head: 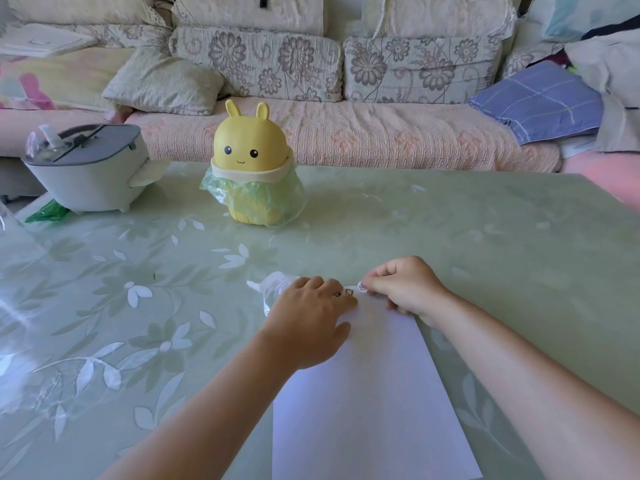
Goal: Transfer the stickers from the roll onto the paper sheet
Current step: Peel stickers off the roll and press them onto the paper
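Tabletop (pixel 485 237) wide beyond far edge of paper sheet (pixel 374 410); left hand (pixel 308 318) flat on far-left corner, right hand (pixel 403 289) pinching sticker (pixel 362 286) at edge.

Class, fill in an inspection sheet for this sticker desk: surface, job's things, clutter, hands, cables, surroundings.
Surface: table under a green floral cover.
Job's things: white sheet lies in front of the person; sticker strip is just beyond its far left corner; brown sticker sits at the sheet's far edge.
Clutter: yellow bunny bin with a green bag; grey appliance at far left.
Hands: left hand rests on the sheet's far left corner; right hand pinches a pale sticker at the far edge.
Cables: nothing seen.
Surroundings: sofa with cushions behind the table.
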The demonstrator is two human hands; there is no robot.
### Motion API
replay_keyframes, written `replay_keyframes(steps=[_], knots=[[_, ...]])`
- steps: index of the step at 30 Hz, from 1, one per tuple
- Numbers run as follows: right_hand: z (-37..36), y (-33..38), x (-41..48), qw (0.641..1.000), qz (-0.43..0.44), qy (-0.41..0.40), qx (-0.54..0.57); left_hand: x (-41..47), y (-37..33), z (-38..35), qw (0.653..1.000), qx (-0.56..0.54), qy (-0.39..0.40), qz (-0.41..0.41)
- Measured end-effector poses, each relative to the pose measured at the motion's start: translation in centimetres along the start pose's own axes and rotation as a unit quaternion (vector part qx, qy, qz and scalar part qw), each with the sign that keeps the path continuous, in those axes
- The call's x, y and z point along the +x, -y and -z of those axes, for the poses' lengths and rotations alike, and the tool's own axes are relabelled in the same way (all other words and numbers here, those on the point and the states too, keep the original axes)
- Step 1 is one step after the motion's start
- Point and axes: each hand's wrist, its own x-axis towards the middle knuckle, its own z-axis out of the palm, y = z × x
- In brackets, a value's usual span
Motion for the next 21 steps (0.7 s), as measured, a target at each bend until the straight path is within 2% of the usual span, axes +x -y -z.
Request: replay_keyframes(steps=[7, 16, 21], knots=[[-0.4, -0.3, 0.6, 0.999, 0.014, -0.007, -0.052, -0.3, 0.0, -0.9, 0.999, 0.012, -0.033, 0.001], [-1.0, -0.1, 0.8, 0.996, 0.009, -0.032, -0.086, -0.3, -0.3, -0.3, 1.000, 0.006, -0.010, 0.008], [-1.3, 0.3, 0.7, 0.992, 0.001, -0.045, -0.116, -0.2, -0.3, -0.5, 0.999, -0.010, -0.029, 0.010]])
